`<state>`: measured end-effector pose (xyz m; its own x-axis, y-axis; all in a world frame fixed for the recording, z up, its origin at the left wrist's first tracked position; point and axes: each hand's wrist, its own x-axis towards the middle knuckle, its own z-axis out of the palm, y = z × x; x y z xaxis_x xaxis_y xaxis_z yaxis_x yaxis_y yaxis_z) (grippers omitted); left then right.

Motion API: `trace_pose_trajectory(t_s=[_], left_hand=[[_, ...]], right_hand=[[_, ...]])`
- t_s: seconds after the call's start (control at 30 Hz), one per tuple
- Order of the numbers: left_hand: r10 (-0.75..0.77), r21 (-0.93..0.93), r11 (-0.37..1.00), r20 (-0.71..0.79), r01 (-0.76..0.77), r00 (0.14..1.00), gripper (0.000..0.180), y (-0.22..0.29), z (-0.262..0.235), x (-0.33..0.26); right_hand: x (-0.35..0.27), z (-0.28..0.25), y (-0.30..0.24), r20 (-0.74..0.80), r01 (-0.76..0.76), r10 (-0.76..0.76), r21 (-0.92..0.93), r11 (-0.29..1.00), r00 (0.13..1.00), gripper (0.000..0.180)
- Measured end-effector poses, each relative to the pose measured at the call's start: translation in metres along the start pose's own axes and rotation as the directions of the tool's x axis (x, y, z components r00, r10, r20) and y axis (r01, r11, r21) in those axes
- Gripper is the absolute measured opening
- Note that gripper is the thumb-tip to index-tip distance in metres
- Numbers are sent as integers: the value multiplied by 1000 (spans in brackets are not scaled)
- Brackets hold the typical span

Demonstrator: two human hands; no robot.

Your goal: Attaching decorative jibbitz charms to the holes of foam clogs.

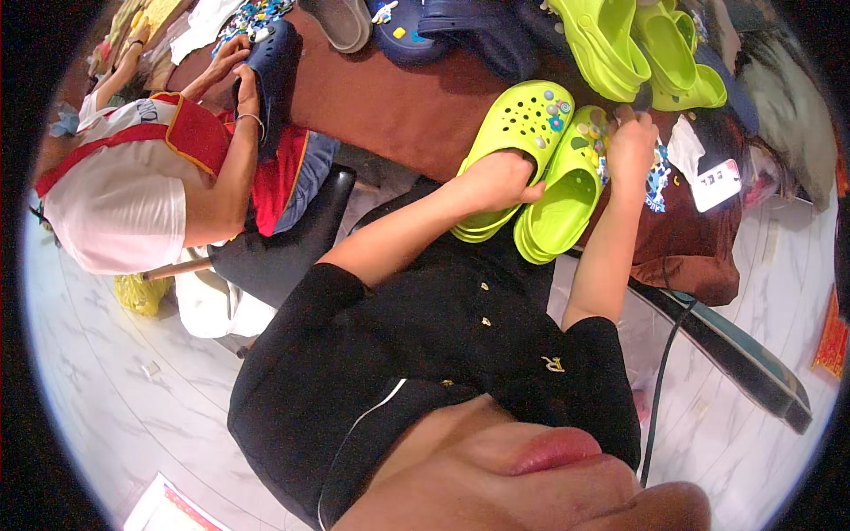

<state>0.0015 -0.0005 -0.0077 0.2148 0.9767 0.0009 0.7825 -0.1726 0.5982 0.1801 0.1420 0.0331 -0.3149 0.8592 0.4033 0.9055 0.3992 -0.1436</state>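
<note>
- The left hand [498,181] lies closed over the heel opening of a lime-green clog [518,133], holding it down near the table's front edge.
- The right hand [632,146] pinches at the toe of a second lime-green clog [567,190], fingers curled tight at the small coloured charms there; whether a charm sits between the fingertips cannot be made out.
- The two clogs lie side by side, touching, their heels hanging just over the near edge of the brown table [390,106].
- Bare table stretches to the left of the pair; on the right, a white card [715,184] and scattered small charms crowd the cloth beside the right clog.
- Behind the pair, a heap of more lime-green clogs [642,49] fills the far right, with dark blue clogs [460,31] and a grey one [341,22] along the far edge.
- At the left end a second person [133,195] in a white top and red apron holds a dark blue clog [270,66] with both hands.
- Under the edge stands a black chair [283,243]; pale marbled floor [115,380] lies open around it.
</note>
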Motion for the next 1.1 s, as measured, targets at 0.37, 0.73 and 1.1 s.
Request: trace_pose_trajectory(t_s=[0.37,0.73,1.1], left_hand=[[66,-37,997,-95,-70,993,46,3,-1,1],[10,-6,1000,-49,-10,999,46,4,-3,0],[53,15,999,-125,-52,991,45,3,-3,2]], right_hand=[[16,18,-36,107,212,-264,352,912,958,38],[20,27,-44,154,210,-236,168,963,959,42],[23,19,-47,268,138,-203,244,960,942,33]])
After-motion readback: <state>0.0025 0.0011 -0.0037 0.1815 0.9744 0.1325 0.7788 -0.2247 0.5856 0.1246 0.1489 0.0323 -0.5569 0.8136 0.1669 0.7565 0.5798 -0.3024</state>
